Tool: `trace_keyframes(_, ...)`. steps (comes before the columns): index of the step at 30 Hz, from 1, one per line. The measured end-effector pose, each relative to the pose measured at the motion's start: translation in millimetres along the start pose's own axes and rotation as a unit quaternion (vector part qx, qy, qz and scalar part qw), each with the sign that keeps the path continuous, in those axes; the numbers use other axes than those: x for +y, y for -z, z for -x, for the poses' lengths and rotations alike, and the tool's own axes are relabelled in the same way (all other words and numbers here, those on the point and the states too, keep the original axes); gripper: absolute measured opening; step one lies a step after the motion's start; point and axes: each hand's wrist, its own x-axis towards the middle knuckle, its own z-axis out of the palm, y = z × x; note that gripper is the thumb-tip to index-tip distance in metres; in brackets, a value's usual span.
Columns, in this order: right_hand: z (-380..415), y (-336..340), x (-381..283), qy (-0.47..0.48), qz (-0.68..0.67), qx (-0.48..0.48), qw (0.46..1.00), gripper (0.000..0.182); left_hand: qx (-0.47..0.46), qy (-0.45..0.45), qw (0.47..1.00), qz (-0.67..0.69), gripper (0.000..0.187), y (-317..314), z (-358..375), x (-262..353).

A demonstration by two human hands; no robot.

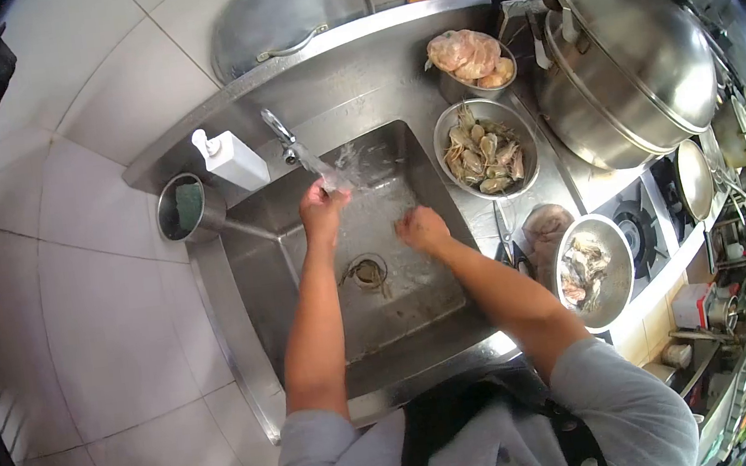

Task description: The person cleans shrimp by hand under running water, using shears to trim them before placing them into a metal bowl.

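Note:
My left hand (pixel 324 204) is under the water running from the tap (pixel 282 136), its fingers curled. Splashing water hides whatever may be between them. Over the right part of the steel sink (pixel 374 325), my right hand (pixel 423 229) is closed, fingertips together; I cannot make out anything in it. Bits of brownish shrimp waste (pixel 368 273) lie in and around the drain. Right of the sink stands a steel bowl (pixel 532 146) of shrimp heads and shells (pixel 483 152). Nearer to me, another bowl (pixel 620 297) holds peeled-looking grey shrimp (pixel 585 266).
A white pump bottle (pixel 239 161) and a steel pot (pixel 211 216) with a green scouring pad (pixel 189 205) stand left of the tap. Bagged pinkish meat (pixel 466 55), scissors (pixel 506 234), a large steamer (pixel 621 67) and a gas burner (pixel 634 226) are on the right.

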Motion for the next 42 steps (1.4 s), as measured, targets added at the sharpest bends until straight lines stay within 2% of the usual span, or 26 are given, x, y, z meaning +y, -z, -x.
trace_keyframes(2, 25, -3, 6, 0.023, 0.025, -0.062, 0.997, 0.036, 0.0, -0.044, 0.978, -0.202, 0.023, -6, 4, 9)
trace_keyframes(6, 55, -12, 19, 0.032, 0.048, -0.091, 0.994, 0.036, -0.019, -0.057, 0.977, -0.204, 0.023, -5, 5, 9)
trace_keyframes(8, 74, -9, 24, 0.051, 0.034, -0.12, 0.991, 0.033, 0.037, 0.007, 0.972, -0.23, 0.025, -5, 8, 12)
trace_keyframes(9, 84, -6, 26, 0.051, 0.031, -0.117, 0.991, 0.033, 0.035, 0.004, 0.972, -0.233, 0.025, -3, 8, 13)
trace_keyframes(11, 104, 0, 33, 0.08, 0.051, -0.116, 0.989, 0.033, -0.002, -0.029, 0.941, -0.338, 0.024, 2, 6, 13)
trace_keyframes(15, 143, 16, 59, 0.108, 0.045, -0.093, 0.989, 0.032, -0.06, -0.027, 0.898, -0.435, 0.023, -2, 15, 13)
trace_keyframes(17, 157, 21, 72, 0.127, 0.096, -0.089, 0.983, 0.03, -0.103, 0.047, 0.83, -0.547, 0.031, -7, 24, 21)
trace_keyframes(18, 165, 24, 78, 0.126, 0.093, -0.087, 0.984, 0.03, -0.105, 0.046, 0.828, -0.549, 0.031, -20, 36, 31)
trace_keyframes(20, 179, 31, 88, 0.137, 0.079, -0.086, 0.984, 0.029, -0.116, 0.15, 0.821, -0.539, 0.024, -51, 64, 59)
trace_keyframes(21, 183, 32, 94, 0.138, 0.075, -0.086, 0.984, 0.029, -0.114, 0.151, 0.819, -0.542, 0.024, -60, 69, 60)
trace_keyframes(23, 189, 35, 106, 0.136, 0.039, -0.105, 0.984, 0.03, -0.206, 0.169, 0.85, -0.454, 0.028, -78, 77, 64)
trace_keyframes(26, 198, 40, 118, 0.15, 0.025, -0.125, 0.98, 0.031, -0.236, 0.195, 0.864, -0.399, 0.032, -128, 102, 73)
trace_keyframes(31, 211, 53, 127, 0.14, -0.003, -0.121, 0.983, 0.031, -0.333, 0.182, 0.855, -0.354, 0.033, -223, 155, 69)
trace_keyframes(33, 217, 61, 133, 0.197, -0.01, -0.101, 0.975, 0.032, -0.362, 0.169, 0.851, -0.339, 0.033, -261, 182, 70)
trace_keyframes(36, 224, 61, 139, 0.191, -0.016, -0.077, 0.978, 0.032, -0.456, 0.148, 0.842, -0.246, 0.036, -305, 216, 60)
trace_keyframes(40, 239, 89, 142, 0.21, 0.007, -0.103, 0.972, 0.031, -0.459, 0.161, 0.84, -0.24, 0.04, -319, 221, 52)
trace_keyframes(41, 244, 97, 142, 0.197, -0.024, -0.1, 0.975, 0.03, -0.46, 0.162, 0.84, -0.237, 0.04, -311, 218, 50)
trace_keyframes(42, 246, 101, 144, 0.183, -0.055, -0.096, 0.977, 0.029, -0.418, 0.144, 0.868, -0.224, 0.039, -298, 212, 47)
